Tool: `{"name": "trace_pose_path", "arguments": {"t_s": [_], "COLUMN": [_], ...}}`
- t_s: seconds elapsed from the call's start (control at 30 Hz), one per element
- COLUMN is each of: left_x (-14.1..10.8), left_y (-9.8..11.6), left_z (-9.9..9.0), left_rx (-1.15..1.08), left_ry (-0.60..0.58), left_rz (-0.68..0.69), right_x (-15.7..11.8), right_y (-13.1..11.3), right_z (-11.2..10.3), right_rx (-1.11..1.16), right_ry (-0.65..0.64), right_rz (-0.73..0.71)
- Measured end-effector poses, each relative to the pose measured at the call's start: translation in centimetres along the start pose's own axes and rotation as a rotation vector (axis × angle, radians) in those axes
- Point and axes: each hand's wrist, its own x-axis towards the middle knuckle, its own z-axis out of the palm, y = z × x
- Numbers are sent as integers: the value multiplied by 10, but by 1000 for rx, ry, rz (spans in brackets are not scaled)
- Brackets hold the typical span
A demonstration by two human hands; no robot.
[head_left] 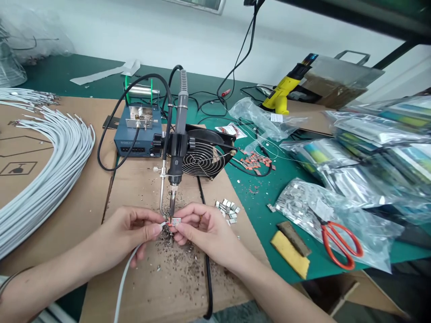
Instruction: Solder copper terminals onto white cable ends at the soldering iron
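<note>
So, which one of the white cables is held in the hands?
The single cable pinched in the left hand, its end near the soldering iron tip; the bundled cables lie on cardboard at left, unheld.

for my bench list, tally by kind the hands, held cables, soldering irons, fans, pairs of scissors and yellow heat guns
Hands: 2, left hand and right hand
Held cable: 1
Soldering iron: 1
Fan: 1
Pair of scissors: 1
Yellow heat gun: 1
Total: 7
</note>
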Motion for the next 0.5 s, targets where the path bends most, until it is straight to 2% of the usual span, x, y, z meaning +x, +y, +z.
{"name": "trace_pose_path", "arguments": {"t_s": [0.37, 0.5], "left_x": [2, -1], "left_y": [0, 3], "left_z": [-1, 1], "left_rx": [-54, -49], "left_ry": [1, 14], "left_rz": [9, -26], "right_x": [0, -3], "right_y": [-4, -7], "right_z": [0, 0], "right_rx": [7, -1], "right_ry": [20, 2], "right_rz": [-37, -52]}}
